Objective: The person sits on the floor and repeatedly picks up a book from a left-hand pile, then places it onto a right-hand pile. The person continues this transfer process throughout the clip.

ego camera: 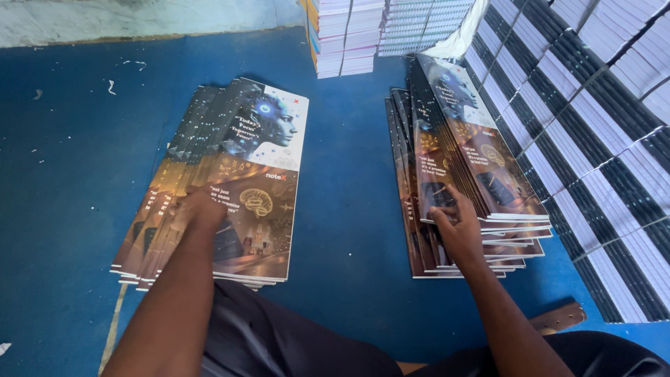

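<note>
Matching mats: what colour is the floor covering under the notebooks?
Blue floor covering, clearest in the head view.

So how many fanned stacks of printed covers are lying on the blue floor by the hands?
2. One fanned stack lies under the left hand; the other fanned stack is under the right hand. Bound piles behind may hide more.
</note>
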